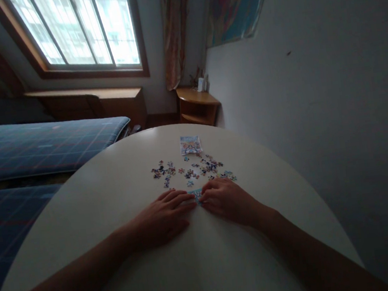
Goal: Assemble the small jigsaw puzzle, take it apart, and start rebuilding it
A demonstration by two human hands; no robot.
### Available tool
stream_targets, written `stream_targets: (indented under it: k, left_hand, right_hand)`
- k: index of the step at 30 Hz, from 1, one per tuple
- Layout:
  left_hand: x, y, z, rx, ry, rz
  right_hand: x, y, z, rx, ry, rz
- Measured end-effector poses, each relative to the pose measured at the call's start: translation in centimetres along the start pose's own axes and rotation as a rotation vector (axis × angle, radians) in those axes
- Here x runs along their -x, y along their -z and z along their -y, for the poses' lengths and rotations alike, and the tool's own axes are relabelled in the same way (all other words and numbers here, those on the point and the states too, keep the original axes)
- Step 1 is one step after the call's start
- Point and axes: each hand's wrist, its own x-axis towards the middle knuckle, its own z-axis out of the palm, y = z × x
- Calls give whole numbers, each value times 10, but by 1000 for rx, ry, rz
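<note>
My left hand (165,214) lies flat on the white round table (121,182), fingers stretched toward the middle. My right hand (225,197) rests beside it with its fingers curled down. The fingertips of both hands meet on a small joined patch of blue puzzle pieces (196,195). Just beyond the hands, several loose jigsaw pieces (191,168) are scattered on the table. A small picture card (190,144) lies behind them.
A bed with a blue checked cover (39,144) stands left of the table. A wooden corner shelf (197,104) sits under the curtain by the window (85,27). The grey wall (315,103) runs close along the table's right side.
</note>
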Motion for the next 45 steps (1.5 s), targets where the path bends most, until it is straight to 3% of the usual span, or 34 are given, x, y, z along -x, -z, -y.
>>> stream_targets:
  k: [13,16,19,21,31,37,45]
  left_hand:
    - [0,-2,3,19,-33,-31]
    - [2,0,13,22,78,-156]
    - [6,4,26,-28,250,-324]
    - [6,5,32,-50,283,-356]
    - [-4,-7,23,12,116,-260]
    - [-2,-5,26,23,105,-209]
    - [-1,-6,26,18,120,-205]
  right_hand:
    - [2,17,6,-77,94,95]
    - [1,15,-2,-87,95,50]
    - [-1,9,-16,-44,5,-57]
    - [-2,4,-22,-24,-44,-111]
    - [-10,-18,-4,31,32,-16]
    - [-10,-5,-20,74,-90,-81]
    - [3,20,-34,100,-173,-16]
